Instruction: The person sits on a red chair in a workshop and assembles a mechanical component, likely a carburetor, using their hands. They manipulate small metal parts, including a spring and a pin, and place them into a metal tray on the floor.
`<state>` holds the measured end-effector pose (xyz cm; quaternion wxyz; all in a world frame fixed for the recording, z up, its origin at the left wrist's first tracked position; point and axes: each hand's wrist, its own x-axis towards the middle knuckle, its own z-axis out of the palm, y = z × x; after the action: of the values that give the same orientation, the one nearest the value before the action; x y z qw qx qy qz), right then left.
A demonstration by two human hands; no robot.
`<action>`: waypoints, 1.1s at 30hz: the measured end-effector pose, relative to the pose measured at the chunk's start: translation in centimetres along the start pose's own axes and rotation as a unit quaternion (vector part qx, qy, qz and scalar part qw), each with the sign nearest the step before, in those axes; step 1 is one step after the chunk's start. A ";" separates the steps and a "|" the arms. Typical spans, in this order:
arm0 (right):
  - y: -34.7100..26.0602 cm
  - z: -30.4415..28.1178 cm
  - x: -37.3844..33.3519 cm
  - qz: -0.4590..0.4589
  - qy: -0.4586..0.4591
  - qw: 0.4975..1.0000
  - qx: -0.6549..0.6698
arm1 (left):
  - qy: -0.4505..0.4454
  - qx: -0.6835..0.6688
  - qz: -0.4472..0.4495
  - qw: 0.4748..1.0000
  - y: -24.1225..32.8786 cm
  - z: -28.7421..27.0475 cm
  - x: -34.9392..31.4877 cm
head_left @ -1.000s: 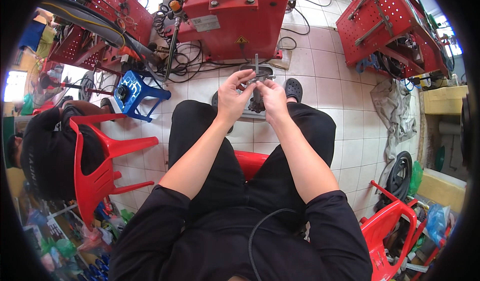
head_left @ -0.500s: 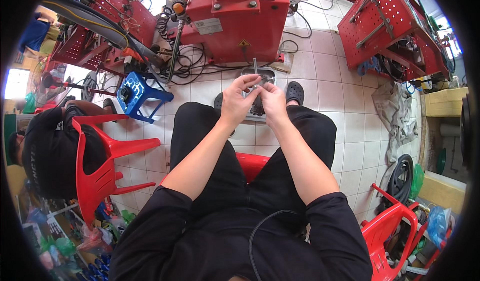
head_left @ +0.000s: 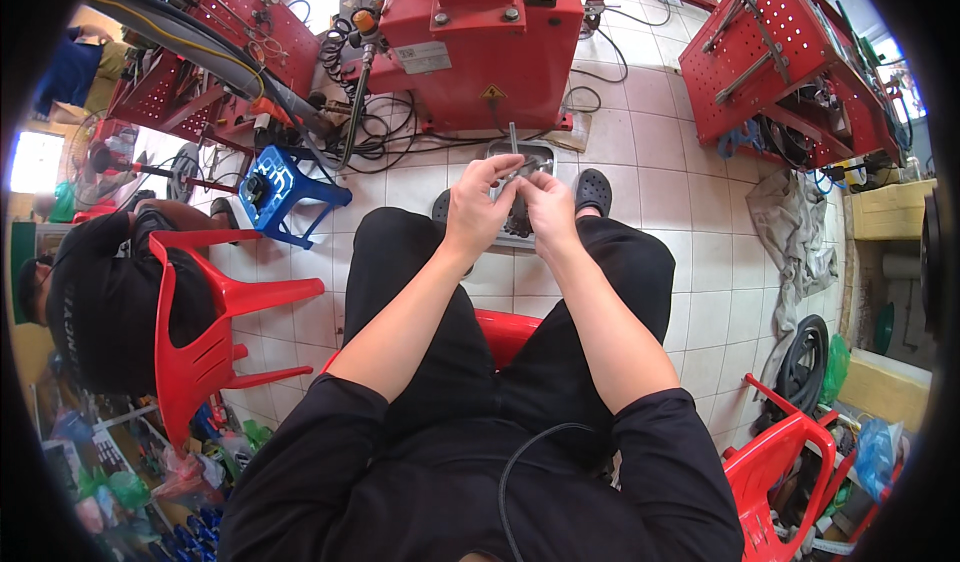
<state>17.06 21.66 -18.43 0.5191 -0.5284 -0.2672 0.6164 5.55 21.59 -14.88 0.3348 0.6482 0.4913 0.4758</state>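
Observation:
My left hand [head_left: 474,207] and my right hand [head_left: 548,210] meet between my knees, fingers bent in a pinch. Between the fingertips is a small grey metal part [head_left: 527,166], mostly covered by them, its exact kind too small to make out. A thin straight metal rod [head_left: 513,138] sticks up beyond the fingertips and seems to belong to it. Below the hands, on the floor between my feet, lies a metal tray [head_left: 543,149] with small dark pieces in it, partly hidden by my hands.
A red machine [head_left: 480,72] stands ahead, with black cables [head_left: 385,142] on the tiles. To the left are a blue stool [head_left: 290,197], a red chair [head_left: 200,312] and a seated person [head_left: 120,292]. A red perforated rack [head_left: 760,72] and another red chair [head_left: 775,482] are on the right.
The whole view has shifted slightly. My fingertips have moved a little on the metal part; both hands stay together around it.

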 end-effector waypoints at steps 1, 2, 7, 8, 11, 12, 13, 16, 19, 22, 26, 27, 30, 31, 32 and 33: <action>-0.1 0.0 -0.1 0.008 -0.003 1.000 0.005 | -0.005 0.001 0.013 1.000 0.1 0.0 0.0; -0.2 0.0 -0.1 0.015 -0.007 1.000 0.011 | 0.000 -0.009 0.022 1.000 0.1 0.1 0.0; -0.6 0.1 -0.5 0.021 -0.015 1.000 0.017 | 0.004 -0.014 0.054 0.998 0.3 0.4 0.1; -0.3 -0.1 -0.2 0.021 -0.014 1.000 0.015 | 0.011 -0.023 0.043 0.999 0.2 0.4 0.1; -0.2 0.0 -0.2 0.015 -0.009 1.000 0.018 | 0.027 -0.013 0.037 0.999 0.0 0.2 0.2; -0.3 0.1 -0.2 0.012 -0.007 1.000 0.021 | 0.027 0.017 0.051 0.998 0.1 -0.1 0.2; -0.4 0.2 -0.3 0.011 -0.008 1.000 0.019 | 0.027 0.047 0.064 0.996 0.2 -0.2 0.3; -0.9 0.2 -0.7 0.012 -0.015 1.000 0.014 | 0.009 0.052 0.022 0.998 0.1 -0.5 0.2; -1.2 0.2 -0.7 0.016 -0.019 1.000 0.015 | 0.010 0.053 0.028 0.998 0.1 -0.6 0.3; -0.7 0.0 -0.3 0.013 -0.014 1.000 0.020 | 0.018 0.037 0.041 0.998 0.4 -0.6 0.2; -0.3 -0.2 0.0 0.015 -0.017 0.999 0.026 | 0.005 0.043 0.044 0.998 0.0 -0.7 0.2; -0.3 -0.2 -0.1 0.017 -0.020 0.999 0.028 | 0.012 0.033 0.034 0.999 0.0 -0.6 0.2; -0.3 -0.1 0.0 0.014 -0.014 0.999 0.039 | 0.027 0.027 0.013 0.999 0.4 -0.5 0.2; -0.2 -0.1 0.0 0.014 -0.017 0.999 0.046 | 0.030 0.029 0.008 0.999 0.4 -0.6 0.2; 0.0 -0.2 0.1 0.014 -0.021 0.998 0.053 | 0.030 0.039 -0.002 0.999 0.4 -0.6 0.2; 0.1 -0.3 0.2 0.014 -0.025 0.998 0.060 | 0.029 0.048 -0.012 0.998 0.2 -0.7 0.1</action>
<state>17.34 21.78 -18.70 0.5343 -0.4846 -0.2353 0.6514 4.97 21.64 -14.41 0.2943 0.6437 0.5308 0.4662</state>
